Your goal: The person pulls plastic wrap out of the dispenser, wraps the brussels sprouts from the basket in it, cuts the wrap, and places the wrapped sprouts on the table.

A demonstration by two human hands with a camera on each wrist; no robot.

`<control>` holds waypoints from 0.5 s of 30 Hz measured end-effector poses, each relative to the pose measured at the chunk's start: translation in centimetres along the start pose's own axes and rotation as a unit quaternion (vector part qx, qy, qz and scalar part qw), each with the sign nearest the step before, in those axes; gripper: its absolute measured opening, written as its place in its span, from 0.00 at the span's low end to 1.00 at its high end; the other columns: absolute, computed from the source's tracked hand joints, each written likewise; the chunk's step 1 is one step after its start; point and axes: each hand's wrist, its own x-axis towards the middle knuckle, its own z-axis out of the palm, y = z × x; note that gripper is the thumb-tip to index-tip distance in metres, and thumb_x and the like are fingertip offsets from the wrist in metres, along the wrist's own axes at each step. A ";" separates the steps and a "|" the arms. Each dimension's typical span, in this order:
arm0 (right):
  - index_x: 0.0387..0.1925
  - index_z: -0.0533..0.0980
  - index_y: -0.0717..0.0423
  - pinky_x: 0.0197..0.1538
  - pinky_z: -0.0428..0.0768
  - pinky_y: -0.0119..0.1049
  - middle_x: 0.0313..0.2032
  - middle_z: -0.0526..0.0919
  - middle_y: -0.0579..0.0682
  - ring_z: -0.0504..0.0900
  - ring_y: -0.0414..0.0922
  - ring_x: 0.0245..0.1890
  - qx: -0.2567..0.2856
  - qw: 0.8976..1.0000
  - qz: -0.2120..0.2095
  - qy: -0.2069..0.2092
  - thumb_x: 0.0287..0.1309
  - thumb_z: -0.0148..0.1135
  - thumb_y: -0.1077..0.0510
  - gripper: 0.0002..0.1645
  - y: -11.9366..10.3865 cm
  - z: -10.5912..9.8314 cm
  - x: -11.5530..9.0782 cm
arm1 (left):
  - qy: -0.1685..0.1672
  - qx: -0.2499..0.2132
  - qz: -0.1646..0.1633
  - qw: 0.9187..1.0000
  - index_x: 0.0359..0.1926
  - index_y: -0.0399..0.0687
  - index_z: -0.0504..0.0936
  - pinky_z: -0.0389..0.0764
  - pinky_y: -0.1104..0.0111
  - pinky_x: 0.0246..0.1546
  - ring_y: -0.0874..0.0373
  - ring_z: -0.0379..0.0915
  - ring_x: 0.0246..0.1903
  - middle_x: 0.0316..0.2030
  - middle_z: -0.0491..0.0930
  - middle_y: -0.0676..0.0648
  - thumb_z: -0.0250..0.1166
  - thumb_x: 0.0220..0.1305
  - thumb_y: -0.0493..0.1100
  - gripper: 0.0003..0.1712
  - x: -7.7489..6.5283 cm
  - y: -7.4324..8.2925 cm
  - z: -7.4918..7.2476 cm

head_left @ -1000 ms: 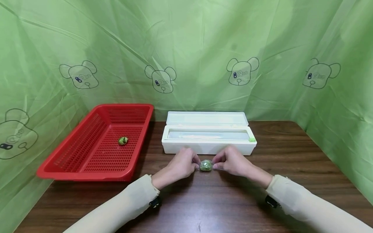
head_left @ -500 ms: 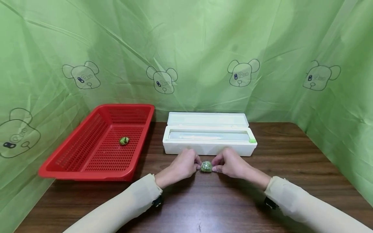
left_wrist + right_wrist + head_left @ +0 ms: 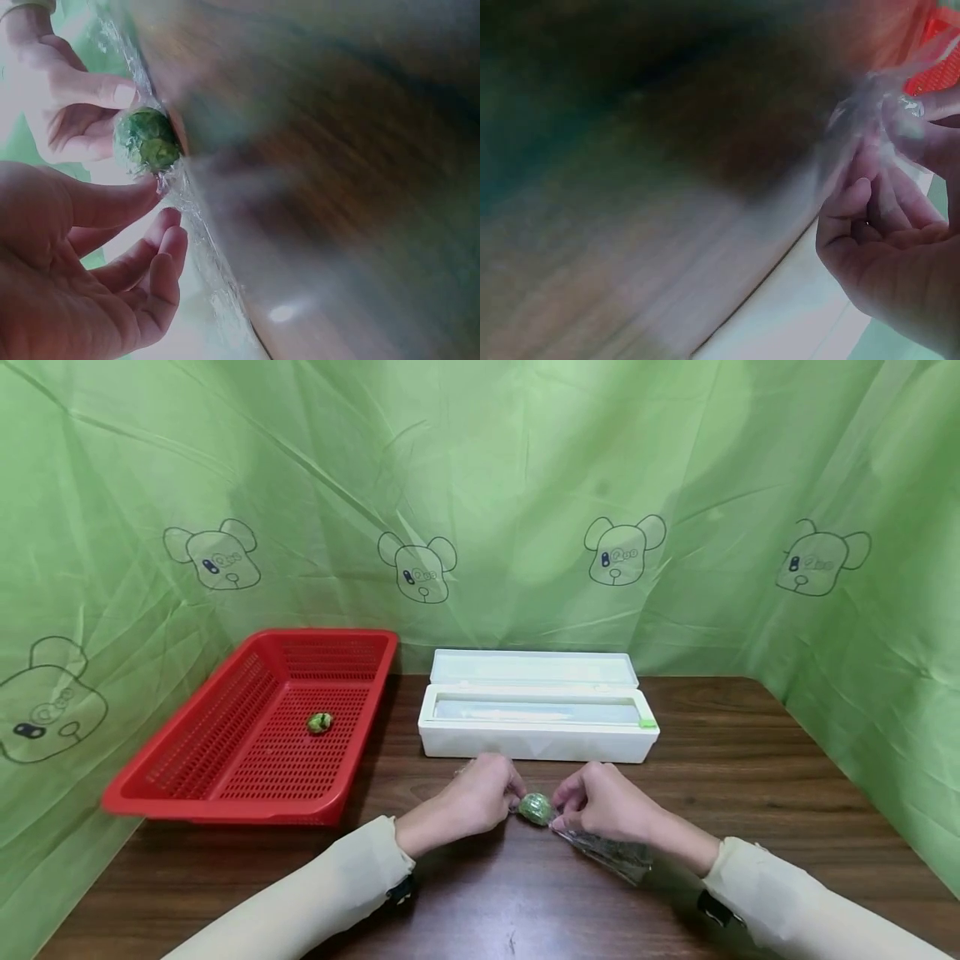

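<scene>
Sprout: small green ball, prob a Brussels sprout (image 3: pixel 536 809), b/w the two hands, in front of the white box; can't tell if it's touching the table or just off it
Which way it lies: R of the left hand's pinch, L of the right hand's, approx equally close to both; near-round, so not much long axis, but the film ends run out sideways toward each hand
Left hand: left hand (image 3: pixel 486 793) pinches bunched film right beside the sprout, thumb + fingertips, narrow grip
Right hand: right hand (image 3: pixel 603 800) same deal, narrow pinch on film at the other side
Film: clear film (image 3: pixel 615 856), thin, shiny, crinkly, tight over the leaves; loose flap trails under the right hand
Box: white dispenser box (image 3: pixel 536 745), smooth, prob plastic, lid (image 3: pixel 534 668) flipped up, green tab (image 3: pixel 647 723) at R end
Basket: red basket (image 3: pixel 217 810), perforated plastic, off L, w/ a 2nd sprout (image 3: pixel 318 722) inside
Table: dark wood-grain table (image 3: pixel 525 902), glossy
Backdrop: green curtain (image 3: pixel 510 452), creased fabric, bear-head outlines
</scene>
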 end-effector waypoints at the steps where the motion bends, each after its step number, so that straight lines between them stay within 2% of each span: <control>1: 0.35 0.88 0.58 0.27 0.79 0.30 0.22 0.85 0.38 0.81 0.33 0.22 -0.003 1.000 0.002 0.004 0.51 0.83 0.62 0.10 0.0 0.1 -0.1 | 0.000 0.004 0.007 1.000 0.36 0.46 0.94 0.83 0.70 0.41 0.63 0.83 0.38 0.34 0.89 0.54 0.74 0.61 0.29 0.08 0.0 0.1 0.0; 7: 0.29 0.87 0.54 0.25 0.77 0.30 0.19 0.83 0.37 0.78 0.33 0.20 -0.007 1.000 -0.003 0.010 0.49 0.83 0.65 0.08 -0.3 0.4 -0.3 | 0.003 0.010 0.025 1.000 0.36 0.47 0.94 0.83 0.70 0.41 0.62 0.84 0.39 0.35 0.90 0.53 0.76 0.60 0.30 0.08 0.0 0.4 0.0; 15: 0.22 0.83 0.51 0.25 0.77 0.30 0.16 0.80 0.36 0.76 0.32 0.18 -0.023 1.000 -0.014 0.011 0.48 0.84 0.65 0.14 -0.1 0.6 -0.2 | 0.001 0.003 0.031 1.000 0.37 0.46 0.94 0.83 0.71 0.43 0.62 0.84 0.40 0.36 0.90 0.53 0.75 0.60 0.30 0.08 0.2 0.5 0.1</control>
